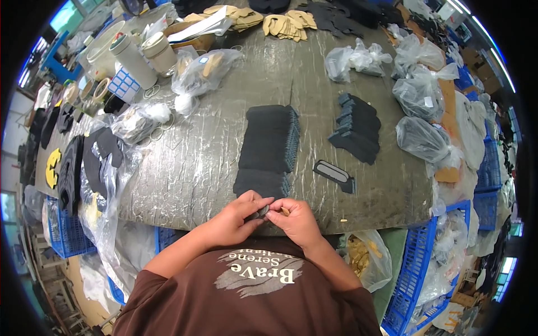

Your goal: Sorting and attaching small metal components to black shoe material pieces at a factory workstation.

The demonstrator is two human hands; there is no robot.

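Observation:
Close to the table's near edge, my left hand [236,219] and my right hand [297,222] meet with fingers pinched together. Between their fingertips is a small dark grey piece [262,213], mostly covered, so its shape is unclear. A small tan bit [285,211] shows at my right fingers; I cannot tell what it is. Just beyond my hands lies a long overlapping stack of black cut pieces [266,140] with blue-grey edges. To its right sits a smaller stack of similar pieces [358,129]. One single piece with a grey elongated loop [334,172] lies nearer me.
Knotted clear bags [417,137] line the right side of the table [196,157]. Another filled bag [204,70], a white cylinder [133,60] and tubs stand at the back left. Tan cut pieces [288,25] lie at the far edge. Blue crates [414,274] stand below, right.

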